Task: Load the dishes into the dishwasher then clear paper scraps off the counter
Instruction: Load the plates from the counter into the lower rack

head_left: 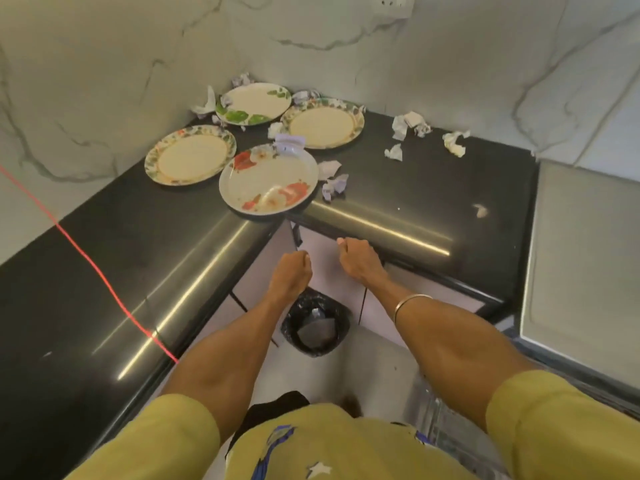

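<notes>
Several floral plates lie in the corner of the black counter [121, 271]. The nearest, a red-flowered plate [268, 179], juts over the inner counter edge. A brown-rimmed plate [191, 154] is to its left, a green-leaf plate [253, 103] and another brown-rimmed plate [322, 123] lie behind. Crumpled paper scraps [408, 125] are scattered around the plates and to the right. My left hand [291, 275] and my right hand [358, 259] hang below the counter edge in front of the red-flowered plate, fingers curled, holding nothing.
A black-lined waste bin [315, 327] stands on the floor under my arms. A red cord [86, 258] crosses the left counter. A pale appliance top [581, 265] sits at the right, with a wire rack [429, 410] low beside my right arm. Marble walls enclose the corner.
</notes>
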`<state>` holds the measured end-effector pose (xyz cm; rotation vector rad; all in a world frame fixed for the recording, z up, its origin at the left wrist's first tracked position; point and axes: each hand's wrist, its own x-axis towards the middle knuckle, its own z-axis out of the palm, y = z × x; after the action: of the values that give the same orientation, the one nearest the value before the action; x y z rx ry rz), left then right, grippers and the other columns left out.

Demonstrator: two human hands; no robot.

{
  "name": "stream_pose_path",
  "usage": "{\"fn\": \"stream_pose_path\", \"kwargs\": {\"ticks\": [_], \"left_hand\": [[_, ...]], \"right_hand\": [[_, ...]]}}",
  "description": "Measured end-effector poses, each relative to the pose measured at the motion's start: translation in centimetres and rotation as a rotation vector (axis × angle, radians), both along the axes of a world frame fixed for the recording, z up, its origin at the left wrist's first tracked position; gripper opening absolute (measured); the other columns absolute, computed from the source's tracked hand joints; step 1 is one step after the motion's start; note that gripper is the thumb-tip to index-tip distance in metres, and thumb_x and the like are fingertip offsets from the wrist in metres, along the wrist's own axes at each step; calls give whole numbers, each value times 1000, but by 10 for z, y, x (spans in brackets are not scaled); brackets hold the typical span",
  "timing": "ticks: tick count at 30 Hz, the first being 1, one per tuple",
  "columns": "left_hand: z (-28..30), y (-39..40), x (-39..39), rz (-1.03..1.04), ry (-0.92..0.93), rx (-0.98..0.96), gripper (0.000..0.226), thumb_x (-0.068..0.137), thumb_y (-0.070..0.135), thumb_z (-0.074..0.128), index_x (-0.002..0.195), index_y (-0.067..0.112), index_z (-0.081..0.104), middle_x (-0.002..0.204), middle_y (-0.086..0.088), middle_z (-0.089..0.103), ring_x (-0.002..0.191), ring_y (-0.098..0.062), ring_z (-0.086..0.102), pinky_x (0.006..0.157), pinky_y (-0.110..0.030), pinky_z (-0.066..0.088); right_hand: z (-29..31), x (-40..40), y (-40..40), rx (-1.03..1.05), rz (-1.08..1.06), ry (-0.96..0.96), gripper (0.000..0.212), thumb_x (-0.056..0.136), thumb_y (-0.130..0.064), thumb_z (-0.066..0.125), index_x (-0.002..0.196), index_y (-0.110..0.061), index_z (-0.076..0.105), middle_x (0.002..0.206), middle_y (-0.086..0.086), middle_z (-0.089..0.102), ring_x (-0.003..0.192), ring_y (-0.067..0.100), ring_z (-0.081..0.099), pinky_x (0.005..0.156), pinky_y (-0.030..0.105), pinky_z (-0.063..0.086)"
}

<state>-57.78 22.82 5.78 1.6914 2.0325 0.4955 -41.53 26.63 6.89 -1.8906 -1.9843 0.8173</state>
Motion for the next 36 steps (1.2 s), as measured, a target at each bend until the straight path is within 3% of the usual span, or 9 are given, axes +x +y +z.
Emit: {"fn": "stream_pose_path", "kwargs": {"ticks": [5,8,12,16,20,28,31,33,36], "left_hand": [[-2,64,-12,5,-28,40,31,101,18,39,79,6,58,75,-9,64,68,-30,61,58,-35,43],[1,105,-19,-9,-12,80,29,100,21,37,94,10,63,84,-10,70,76,-29,67,68,-43,55],[5,156,-32,-38,-34,152,29,99,15,40,112,6,64,100,-17,71,87,-36,67,75,-44,55],[12,203,-50,-10,-33,154,33,100,15,41,122,9,65,119,-13,68,109,-33,62,95,-41,48],[11,241,-83,37,-26,91,35,99,18,43,126,9,62,127,-12,64,117,-31,59,106,-41,42],[-4,287,-143,229,-3,100,35,97,14,48,130,13,60,133,-6,61,121,-26,56,109,-39,40],[-8,294,-165,395,37,112,39,93,11,51,130,13,61,133,-7,61,123,-27,54,111,-39,38],[-10,295,-176,473,166,67,38,89,13,52,125,9,62,130,-10,60,122,-30,52,109,-41,38],[-16,295,-183,626,220,-101,38,84,19,57,121,10,56,131,-13,50,121,-35,45,106,-47,37]], "right_hand": [[2,-3,60,79,-58,35,45,103,-37,29,85,-10,61,90,16,67,86,37,62,80,47,52],[2,-4,94,111,-83,19,44,101,-35,30,83,-10,61,90,17,68,83,37,63,74,42,50],[3,-9,144,159,-114,-5,41,101,-29,33,84,-6,64,95,21,69,86,38,63,70,37,42],[12,-23,194,171,-131,-1,38,100,-24,36,91,-6,68,100,18,71,91,37,63,73,36,43],[11,-40,245,144,-167,-14,33,100,-23,35,86,-9,62,97,16,69,87,34,62,70,32,37],[2,-56,329,139,-234,-57,28,89,-10,46,106,-10,69,109,11,70,105,31,62,88,38,50],[6,-63,367,-2,-214,49,41,88,-11,50,129,-7,54,131,16,57,119,35,54,94,40,48],[10,-68,390,-180,-221,88,67,91,-17,56,149,-7,26,149,20,35,132,39,43,102,42,42],[5,-77,428,-372,-364,121,86,94,-25,57,154,-2,1,157,24,14,138,39,35,109,40,37]]}}
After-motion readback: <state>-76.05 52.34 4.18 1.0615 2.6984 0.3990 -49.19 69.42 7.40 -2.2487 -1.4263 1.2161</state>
